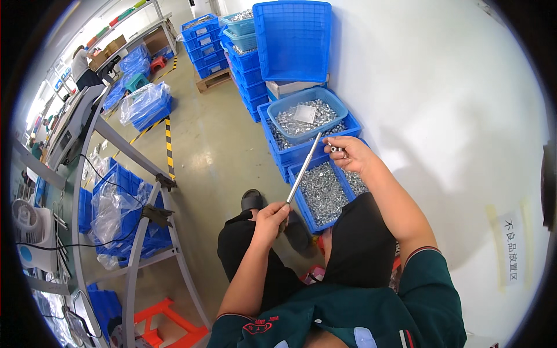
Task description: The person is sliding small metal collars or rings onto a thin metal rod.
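Gripped near its lower end by my left hand is a slim silvery metal rod, slanting up and to the right. Just beyond the rod's upper tip, my right hand is closed around several small shiny ring-like metal pieces, pinched at the fingertips. Below that hand stands a blue bin, filled with small silvery metal parts. Behind it, a light-blue tub of similar parts rests on a larger blue crate. A clear flat packet lies among the tub's parts.
Stacked blue crates and an upright blue crate stand farther back. A white wall borders the right. To the left are a grey bench frame, plastic-covered crates and an orange stool. Another person works far left.
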A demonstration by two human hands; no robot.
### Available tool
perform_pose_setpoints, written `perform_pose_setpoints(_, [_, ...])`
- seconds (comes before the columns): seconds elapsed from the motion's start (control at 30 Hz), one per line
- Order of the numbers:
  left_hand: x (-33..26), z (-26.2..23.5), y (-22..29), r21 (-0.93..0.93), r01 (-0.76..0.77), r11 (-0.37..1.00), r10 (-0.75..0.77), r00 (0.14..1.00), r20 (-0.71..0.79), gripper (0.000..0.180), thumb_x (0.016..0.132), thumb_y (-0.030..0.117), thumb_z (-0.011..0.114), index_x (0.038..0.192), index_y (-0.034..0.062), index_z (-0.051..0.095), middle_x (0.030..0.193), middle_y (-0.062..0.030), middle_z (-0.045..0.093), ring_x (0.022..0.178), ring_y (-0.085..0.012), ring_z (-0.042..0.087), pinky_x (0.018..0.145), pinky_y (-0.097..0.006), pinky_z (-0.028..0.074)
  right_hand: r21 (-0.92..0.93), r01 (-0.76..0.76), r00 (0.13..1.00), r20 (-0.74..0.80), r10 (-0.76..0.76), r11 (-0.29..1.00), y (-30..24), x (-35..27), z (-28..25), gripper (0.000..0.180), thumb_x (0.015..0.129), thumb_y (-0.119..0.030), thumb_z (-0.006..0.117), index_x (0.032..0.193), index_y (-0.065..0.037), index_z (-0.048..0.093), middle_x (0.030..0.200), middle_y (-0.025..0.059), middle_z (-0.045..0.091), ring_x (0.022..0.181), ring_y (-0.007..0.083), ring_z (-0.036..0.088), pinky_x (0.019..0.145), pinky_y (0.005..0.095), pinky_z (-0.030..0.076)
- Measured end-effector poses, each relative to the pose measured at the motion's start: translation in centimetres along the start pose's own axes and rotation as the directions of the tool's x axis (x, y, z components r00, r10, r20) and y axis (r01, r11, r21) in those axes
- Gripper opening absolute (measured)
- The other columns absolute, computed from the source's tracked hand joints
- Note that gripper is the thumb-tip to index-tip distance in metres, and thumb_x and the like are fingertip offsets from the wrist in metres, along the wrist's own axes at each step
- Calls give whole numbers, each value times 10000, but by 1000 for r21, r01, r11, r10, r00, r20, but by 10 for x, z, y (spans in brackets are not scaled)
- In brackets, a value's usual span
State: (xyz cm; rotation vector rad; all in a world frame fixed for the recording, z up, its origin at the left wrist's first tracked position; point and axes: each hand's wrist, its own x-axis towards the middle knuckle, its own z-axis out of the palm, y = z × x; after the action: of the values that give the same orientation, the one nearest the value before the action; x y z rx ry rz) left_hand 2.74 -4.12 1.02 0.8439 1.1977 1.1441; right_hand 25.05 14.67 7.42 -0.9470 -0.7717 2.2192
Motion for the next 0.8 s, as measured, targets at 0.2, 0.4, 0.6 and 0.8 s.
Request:
perform_pose_setpoints(0.2, [-2, 3, 1, 45, -36, 998, 35, 999, 30, 187, 864, 186, 536, 877, 10, 597, 625, 0, 516, 527, -69, 461, 471, -201, 346, 111, 84, 994, 60, -91, 990, -3, 0, -10, 190, 872, -192, 548, 914, -9, 523, 752, 62, 515, 472, 41, 373, 330, 149, 247])
perform_pose_setpoints(0.4, [-3, 1, -3, 30, -23, 999, 21, 998, 55, 218, 862, 162, 542, 916, -43, 594, 649, 2, 510, 587, -76, 478, 545, -205, 368, 141, 88, 995, 25, -92, 986, -4, 0, -4, 177, 868, -186, 546, 912, -17, 526, 699, 46, 501, 455, 40, 364, 331, 151, 244])
perform_pose_setpoints(0.6, [-2, -3, -4, 65, -2, 998, -1, 999, 44, 181, 864, 157, 525, 869, -11, 594, 636, -4, 511, 568, -76, 464, 534, -208, 362, -247, 122, 972, -168, -167, 961, -3, -2, -3, 154, 847, -170, 565, 892, -28, 529, 665, 26, 477, 455, 43, 361, 327, 156, 236])
perform_pose_setpoints(0.8, [-3, -2, -2, 95, 3, 995, -8, 998, 58, 194, 864, 170, 526, 869, -10, 599, 629, 7, 503, 561, -67, 459, 524, -198, 353, -126, 105, 994, -24, -109, 986, -7, -4, -7, 173, 842, -207, 594, 847, -44, 535, 661, 12, 473, 442, 31, 342, 331, 148, 232])
